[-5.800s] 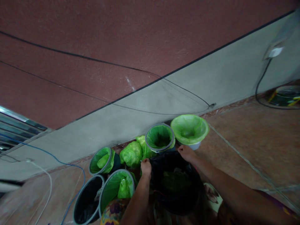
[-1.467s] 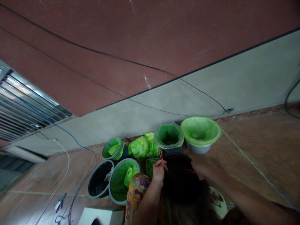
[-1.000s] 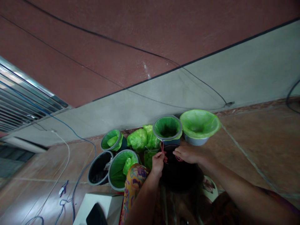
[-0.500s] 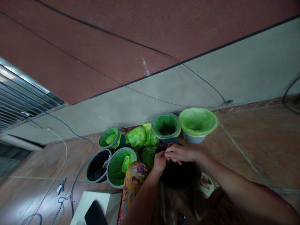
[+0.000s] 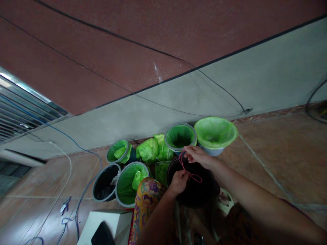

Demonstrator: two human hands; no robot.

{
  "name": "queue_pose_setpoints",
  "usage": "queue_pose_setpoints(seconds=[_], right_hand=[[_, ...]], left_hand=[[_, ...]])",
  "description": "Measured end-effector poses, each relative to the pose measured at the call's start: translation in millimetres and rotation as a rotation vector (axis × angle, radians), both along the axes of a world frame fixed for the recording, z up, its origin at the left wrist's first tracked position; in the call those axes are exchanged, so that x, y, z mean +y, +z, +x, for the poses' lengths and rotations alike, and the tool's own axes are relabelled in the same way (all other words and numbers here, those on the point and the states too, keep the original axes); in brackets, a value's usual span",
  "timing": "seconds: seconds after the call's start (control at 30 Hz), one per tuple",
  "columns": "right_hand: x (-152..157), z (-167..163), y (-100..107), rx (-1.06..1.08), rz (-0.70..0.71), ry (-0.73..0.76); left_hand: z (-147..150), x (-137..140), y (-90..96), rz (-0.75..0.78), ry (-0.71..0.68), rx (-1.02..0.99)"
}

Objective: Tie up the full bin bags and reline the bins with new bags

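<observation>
A thin pink string (image 5: 181, 161) runs between my two hands, with a loop hanging out to the right of the lower one. My left hand (image 5: 178, 182) pinches it over the near-left part of a dark bucket (image 5: 196, 199). Higher up, above the bucket's far rim, my right hand (image 5: 198, 156) has its fingers closed on the other stretch of string. The bucket's inside is too dark to make out. Just beyond stands a grey bin (image 5: 181, 136) with a green liner, beside a wide basin (image 5: 216, 132) lined in pale green.
On the left are more green-lined bins (image 5: 129, 183) and a black-lined bin (image 5: 104, 183). Filled green bags (image 5: 148, 150) lie by the wall. A white box (image 5: 102, 217) carries a dark phone-like object (image 5: 103, 234). Blue cable (image 5: 84, 192) trails over the tiled floor.
My hands were together over the bucket; now they are apart. The right has moved up and away, the left slightly down, and the pink string shows stretched between them.
</observation>
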State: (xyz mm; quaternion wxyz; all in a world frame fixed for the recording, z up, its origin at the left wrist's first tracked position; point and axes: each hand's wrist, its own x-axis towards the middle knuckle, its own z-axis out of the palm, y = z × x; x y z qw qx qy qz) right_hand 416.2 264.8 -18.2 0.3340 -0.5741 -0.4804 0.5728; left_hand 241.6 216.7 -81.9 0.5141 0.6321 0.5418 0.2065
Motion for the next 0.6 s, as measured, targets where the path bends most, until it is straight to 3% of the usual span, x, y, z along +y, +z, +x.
queue_pose_setpoints(seconds=[0.07, 0.17, 0.3, 0.47, 0.6], right_hand=[[0.3, 5.0, -0.3, -0.350, 0.044, -0.001], [-11.3, 4.4, -2.3, -0.666, 0.117, 0.280], [-35.1, -13.4, -13.8, -0.764, 0.114, 0.612], [-40.7, -28.5, -29.5, -0.758, 0.056, 0.708], [-33.5, -15.8, -32.1, -0.727, -0.012, 0.698]], left_hand=[[-1.1, 2.5, -3.2, -0.069, 0.136, -0.042], [-2.7, 4.9, -5.4, -0.165, 0.257, -0.120], [-3.5, 6.8, -3.9, -0.188, 0.308, -0.191], [-5.0, 9.8, -5.6, -0.176, 0.363, -0.170], [-6.8, 9.8, -7.8, -0.056, 0.259, -0.076]])
